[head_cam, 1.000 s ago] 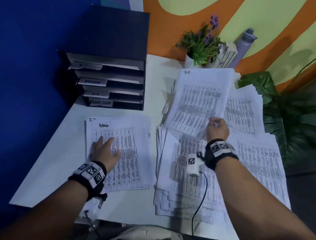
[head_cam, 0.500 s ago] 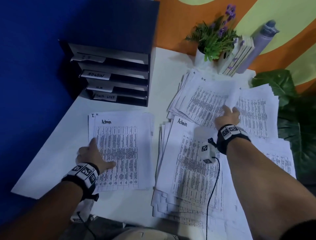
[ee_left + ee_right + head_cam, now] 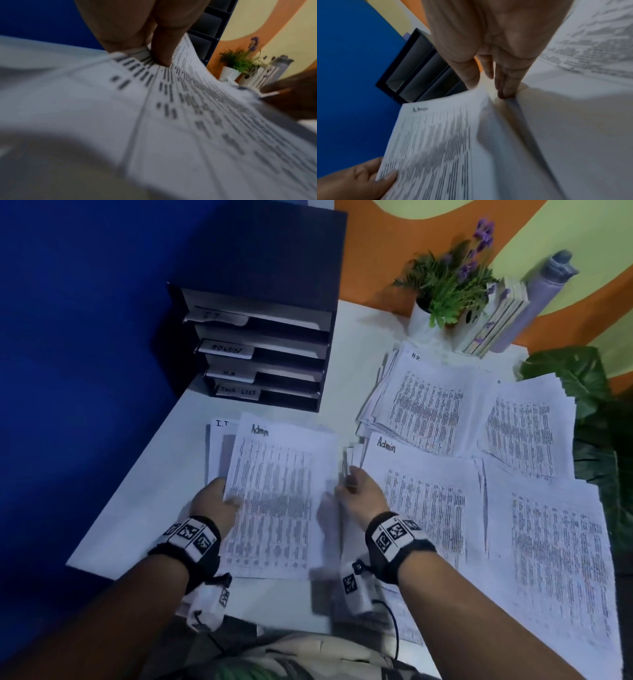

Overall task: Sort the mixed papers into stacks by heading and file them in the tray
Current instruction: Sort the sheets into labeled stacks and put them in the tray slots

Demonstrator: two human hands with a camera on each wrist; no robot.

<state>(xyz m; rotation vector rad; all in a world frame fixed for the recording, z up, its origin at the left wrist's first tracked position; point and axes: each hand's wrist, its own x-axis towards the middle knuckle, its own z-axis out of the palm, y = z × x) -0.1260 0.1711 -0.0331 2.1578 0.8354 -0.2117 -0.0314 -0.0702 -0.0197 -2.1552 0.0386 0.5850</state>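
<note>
1. We log the Admin stack (image 3: pixel 281 494) at lower centre of the head view, long axis running up-frame toward the tray (image 3: pixel 260 354) at upper left.
2. Left hand (image 3: pixel 214 505) pinches its left edge, thumb on top; right hand (image 3: pixel 363 501) sits at its right edge, fingers straight along the sheets. Both are equally near.
3. The right wrist view shows the straight fingers (image 3: pixel 505 86); the head view alone shows the tray's ADMIN label (image 3: pixel 226 349).
</note>
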